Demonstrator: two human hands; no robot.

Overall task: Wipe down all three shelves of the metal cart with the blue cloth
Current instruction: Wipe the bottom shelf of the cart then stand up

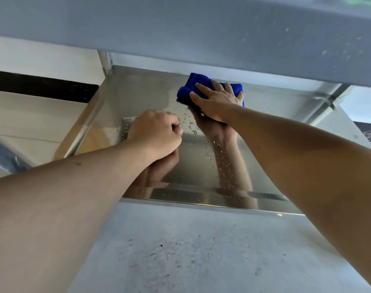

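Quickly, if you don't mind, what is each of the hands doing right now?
Left hand: closed in a loose fist, holding nothing visible, resting on the wet metal shelf.
Right hand: open, fingers spread, pressing flat on the blue cloth.

A grey concrete floor (201,261), speckled with dark marks, fills the foreground. At left, pale wood-toned flooring (28,115) meets a dark baseboard (42,86) under a white wall (42,58).
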